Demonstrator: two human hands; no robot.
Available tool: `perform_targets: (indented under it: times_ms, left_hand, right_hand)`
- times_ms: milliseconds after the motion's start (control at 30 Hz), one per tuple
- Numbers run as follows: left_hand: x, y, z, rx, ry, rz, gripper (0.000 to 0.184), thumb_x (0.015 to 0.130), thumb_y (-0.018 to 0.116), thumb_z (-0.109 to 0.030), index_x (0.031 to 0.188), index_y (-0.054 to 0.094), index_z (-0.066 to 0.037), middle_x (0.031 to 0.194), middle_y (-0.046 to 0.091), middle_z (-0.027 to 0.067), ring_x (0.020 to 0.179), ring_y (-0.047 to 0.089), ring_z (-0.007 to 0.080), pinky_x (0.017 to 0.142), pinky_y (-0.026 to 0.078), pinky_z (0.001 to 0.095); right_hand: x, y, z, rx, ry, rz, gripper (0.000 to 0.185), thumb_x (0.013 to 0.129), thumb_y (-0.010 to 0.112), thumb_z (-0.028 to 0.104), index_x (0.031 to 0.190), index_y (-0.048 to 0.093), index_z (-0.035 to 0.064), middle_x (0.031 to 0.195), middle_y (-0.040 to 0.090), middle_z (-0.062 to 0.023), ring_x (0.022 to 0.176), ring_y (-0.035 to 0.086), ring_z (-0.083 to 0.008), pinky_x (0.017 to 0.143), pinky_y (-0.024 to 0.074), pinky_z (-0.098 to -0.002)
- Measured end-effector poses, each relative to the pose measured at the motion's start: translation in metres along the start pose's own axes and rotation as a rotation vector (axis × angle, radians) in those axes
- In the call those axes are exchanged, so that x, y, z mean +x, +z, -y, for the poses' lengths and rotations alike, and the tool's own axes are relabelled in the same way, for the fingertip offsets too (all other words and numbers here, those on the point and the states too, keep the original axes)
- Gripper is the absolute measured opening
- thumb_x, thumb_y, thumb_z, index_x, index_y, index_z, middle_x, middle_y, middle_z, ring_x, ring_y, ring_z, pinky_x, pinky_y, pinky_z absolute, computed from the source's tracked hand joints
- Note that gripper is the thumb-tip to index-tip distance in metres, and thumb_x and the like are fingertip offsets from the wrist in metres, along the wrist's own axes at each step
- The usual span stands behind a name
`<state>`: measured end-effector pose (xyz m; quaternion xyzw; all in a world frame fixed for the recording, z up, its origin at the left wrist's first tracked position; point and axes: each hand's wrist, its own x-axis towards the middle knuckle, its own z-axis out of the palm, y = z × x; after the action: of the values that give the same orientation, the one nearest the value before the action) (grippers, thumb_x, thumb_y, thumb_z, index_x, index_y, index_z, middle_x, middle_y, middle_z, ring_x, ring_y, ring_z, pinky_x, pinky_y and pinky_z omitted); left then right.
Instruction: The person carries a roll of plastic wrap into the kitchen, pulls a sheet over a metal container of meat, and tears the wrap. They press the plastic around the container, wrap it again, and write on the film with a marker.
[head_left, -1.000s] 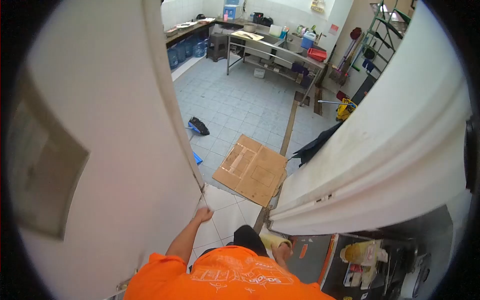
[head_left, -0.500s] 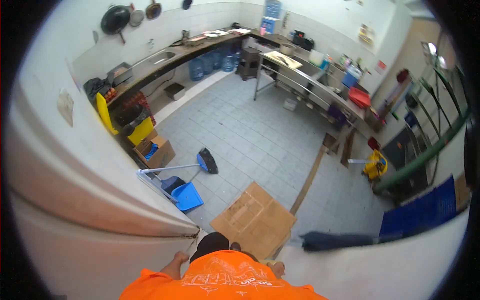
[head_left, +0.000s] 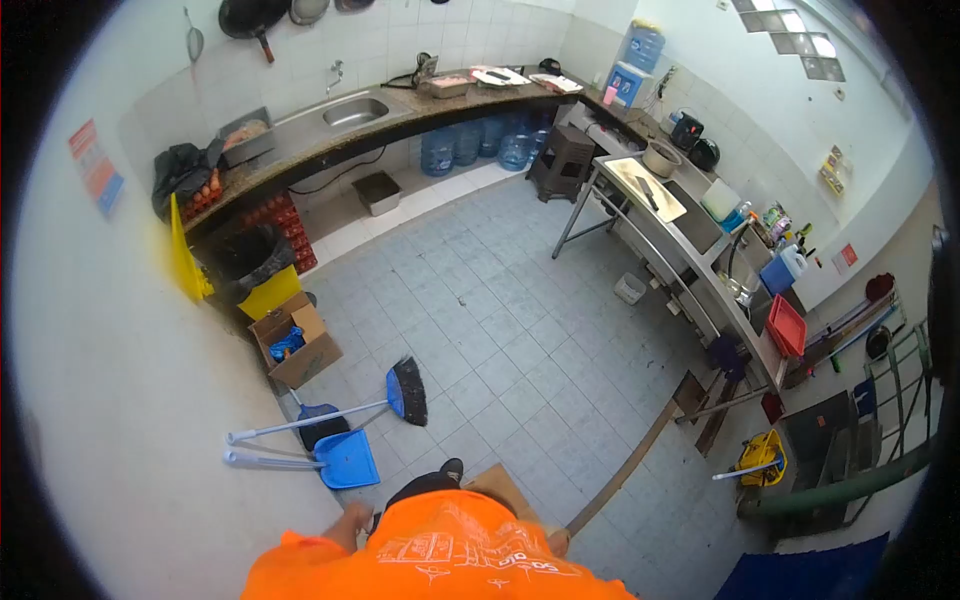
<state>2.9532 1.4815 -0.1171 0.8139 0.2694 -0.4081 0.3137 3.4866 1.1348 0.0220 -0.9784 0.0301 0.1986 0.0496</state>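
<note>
The orange shirt (head_left: 450,550) of the wearer fills the bottom middle, with one dark shoe (head_left: 453,468) ahead of it. My left hand (head_left: 352,520) is low at the shirt's left side, near the wall; its fingers are too small and blurred to make out. Only a small part of my right hand (head_left: 559,542) shows at the shirt's right edge, beside the cardboard sheet (head_left: 503,487) on the floor. Whatever it holds is hidden. A blue broom (head_left: 405,391) and a blue dustpan (head_left: 348,459) lie to the left.
A counter with a sink (head_left: 355,112) runs along the back left. An open cardboard box (head_left: 318,355) and a yellow bin (head_left: 268,291) stand at the left wall. A metal sink table (head_left: 690,235) is at right, with a yellow mop bucket (head_left: 763,458) beyond it.
The view has moved forward through the doorway into the kitchen and turned left. The cardboard sheet now lies mostly beneath the body. The yellowish roll by my right hand is out of sight.
</note>
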Motion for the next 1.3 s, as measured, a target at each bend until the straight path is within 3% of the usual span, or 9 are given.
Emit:
perform_targets:
  times_ms: [33, 67, 200, 367, 533, 767, 967, 1167, 1300]
  left_hand:
    - [0.039, -0.062, -0.008, -0.69, -0.472, -0.181, 0.036, 0.089, 0.057, -0.032, 0.103, 0.073, -0.002, 0.116, 0.068, 0.0232, 0.11, 0.066, 0.0391, 0.088, 0.055, 0.0458]
    - [0.076, -0.133, -0.007, -0.432, -0.34, -0.359, 0.042, 0.088, 0.056, -0.037, 0.1, 0.073, 0.0, 0.112, 0.068, 0.0274, 0.108, 0.066, 0.0418, 0.088, 0.054, 0.0477]
    - [0.138, -0.433, -0.049, -0.625, -0.112, -0.92, 0.042, 0.089, 0.055, -0.038, 0.089, 0.068, 0.001, 0.097, 0.07, 0.0264, 0.094, 0.066, 0.0448, 0.082, 0.053, 0.0503]
    - [0.176, -0.685, -0.111, -1.235, 0.101, -0.838, 0.035, 0.092, 0.059, -0.036, 0.095, 0.067, -0.002, 0.09, 0.072, 0.0077, 0.081, 0.068, 0.0215, 0.075, 0.053, 0.0362]
    - [0.202, -0.818, -0.154, -1.555, 0.139, -0.614, 0.049, 0.099, 0.055, -0.049, 0.12, 0.06, -0.005, 0.121, 0.065, 0.0099, 0.113, 0.06, 0.0206, 0.093, 0.048, 0.0387]
    - [0.186, -1.02, -0.151, -1.528, 0.338, -0.839, 0.062, 0.102, 0.044, -0.056, 0.134, 0.053, -0.003, 0.13, 0.06, 0.0129, 0.125, 0.053, 0.0244, 0.107, 0.04, 0.0418]
    - [0.212, -1.146, -0.102, -1.261, 0.471, -1.072, 0.04, 0.105, 0.052, -0.034, 0.133, 0.052, -0.005, 0.124, 0.061, 0.01, 0.118, 0.055, 0.0182, 0.103, 0.043, 0.0367]
    - [0.252, -1.262, -0.028, -1.782, 0.543, -0.958, 0.043, 0.097, 0.059, 0.0, 0.136, 0.043, -0.006, 0.126, 0.06, 0.0136, 0.114, 0.059, 0.0171, 0.095, 0.049, 0.0321]
    - [0.288, -1.338, 0.02, -1.732, 0.47, -1.087, 0.051, 0.09, 0.054, 0.011, 0.137, 0.044, -0.006, 0.128, 0.06, 0.0126, 0.111, 0.062, 0.0183, 0.095, 0.049, 0.031]
  right_hand:
    - [0.0, 0.001, 0.033, 0.026, 0.016, -0.038, 0.06, 0.074, 0.075, 0.047, 0.111, 0.063, 0.0015, 0.115, 0.066, -0.0217, 0.107, 0.063, -0.0382, 0.093, 0.0496, -0.0452]
    - [-0.001, 0.008, 0.074, 0.056, 0.03, -0.077, 0.059, 0.072, 0.077, 0.046, 0.107, 0.065, 0.0002, 0.112, 0.067, -0.0227, 0.104, 0.065, -0.039, 0.092, 0.0506, -0.0457]
    - [0.074, -0.016, 0.229, 0.373, -0.074, -0.203, 0.05, 0.075, 0.077, 0.043, 0.099, 0.07, -0.0007, 0.104, 0.07, -0.0223, 0.096, 0.067, -0.0394, 0.083, 0.0517, -0.0493]
    - [0.172, -0.112, 0.446, 0.658, -0.347, -0.28, 0.041, 0.08, 0.075, 0.036, 0.095, 0.071, -0.002, 0.096, 0.07, -0.0218, 0.088, 0.068, -0.0372, 0.08, 0.0507, -0.0468]
    - [0.256, -0.236, 0.653, 0.795, -0.657, -0.013, 0.038, 0.086, 0.076, 0.03, 0.092, 0.07, -0.0071, 0.084, 0.07, -0.0141, 0.077, 0.065, -0.0229, 0.073, 0.0502, -0.0367]
    - [0.323, -0.351, 0.915, 1.154, -0.822, 0.672, 0.026, 0.093, 0.071, 0.019, 0.1, 0.07, -0.0055, 0.092, 0.072, -0.0064, 0.08, 0.065, -0.0112, 0.072, 0.0508, -0.0268]
    - [0.381, -0.331, 1.115, 1.096, -0.732, 0.885, 0.032, 0.093, 0.07, 0.026, 0.1, 0.07, -0.0055, 0.092, 0.072, -0.0084, 0.081, 0.067, -0.0124, 0.074, 0.0513, -0.0272]
    - [0.413, -0.33, 1.285, 1.01, -0.535, 0.997, 0.034, 0.094, 0.069, 0.024, 0.106, 0.068, -0.008, 0.099, 0.071, -0.0099, 0.086, 0.066, -0.0134, 0.077, 0.0506, -0.0279]
    - [0.425, -0.353, 1.398, 0.769, -0.823, 0.924, 0.031, 0.093, 0.069, 0.016, 0.113, 0.067, -0.0071, 0.103, 0.072, -0.0088, 0.093, 0.065, -0.0142, 0.086, 0.0492, -0.029]
